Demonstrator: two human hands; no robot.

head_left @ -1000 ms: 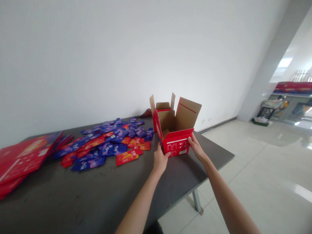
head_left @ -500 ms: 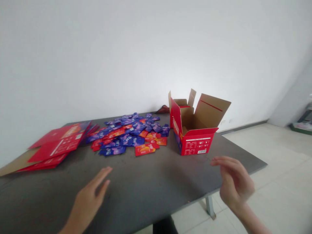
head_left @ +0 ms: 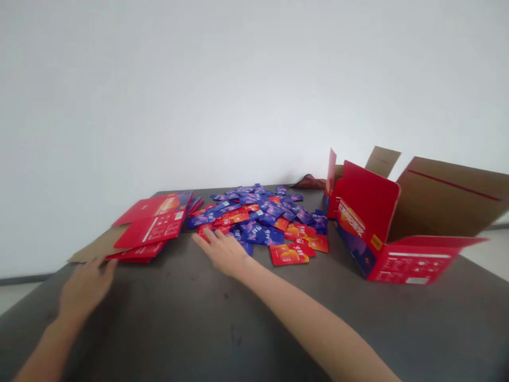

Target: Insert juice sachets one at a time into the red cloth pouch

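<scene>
My left hand lies flat and open on the dark table, its fingertips at the near edge of a stack of flattened red cartons. My right hand reaches across the table, fingers spread, touching the near left edge of a heap of blue and red sachets. It holds nothing. An erected red carton with its flaps open stands to the right, apart from both hands.
A second open red carton stands behind the first one near the white wall. A dark red object lies at the table's far edge. Bare tabletop stretches in front of me.
Both hands left the erected carton and moved left: the left to the flat cartons, the right to the sachet heap. The view swung left and closer.
</scene>
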